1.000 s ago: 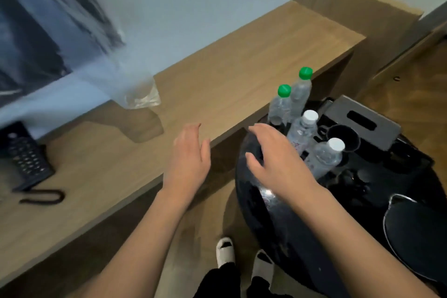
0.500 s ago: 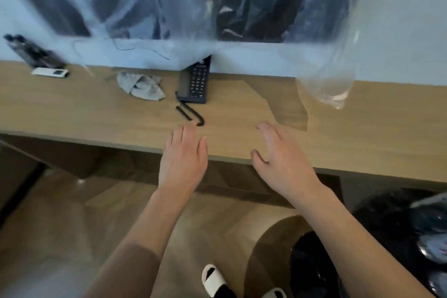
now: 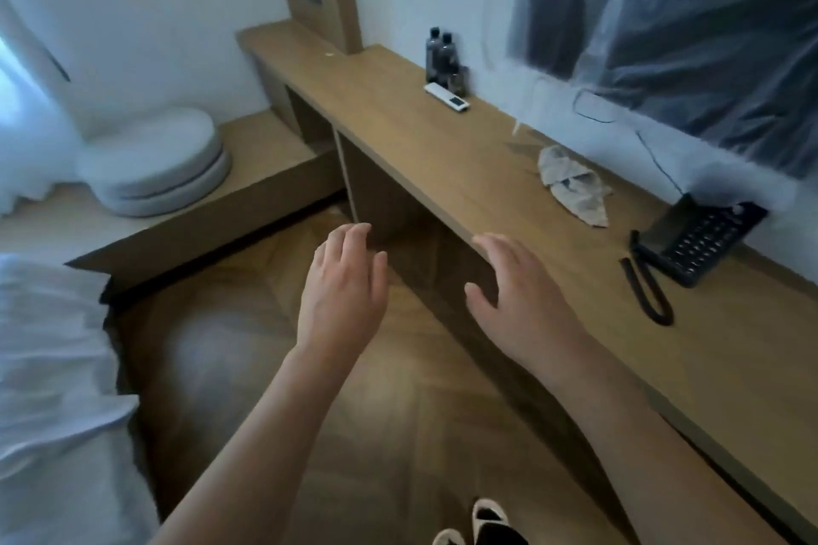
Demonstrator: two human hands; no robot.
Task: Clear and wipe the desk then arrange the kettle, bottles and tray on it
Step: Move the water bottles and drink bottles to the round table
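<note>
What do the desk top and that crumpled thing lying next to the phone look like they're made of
Desk: looks like wood or wood-look laminate, matte, with faint grain and a straight, thin edge. Crumpled thing: seems to be soft cloth, pale grey-beige, judging by its limp folds and wrinkles.

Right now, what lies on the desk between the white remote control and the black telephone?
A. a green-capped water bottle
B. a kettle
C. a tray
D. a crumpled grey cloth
D: the crumpled grey cloth lies on the wooden desk, with the white remote control farther along toward the dark bottles and the black telephone nearer; no kettle, tray or green-capped bottle is in view.
</note>
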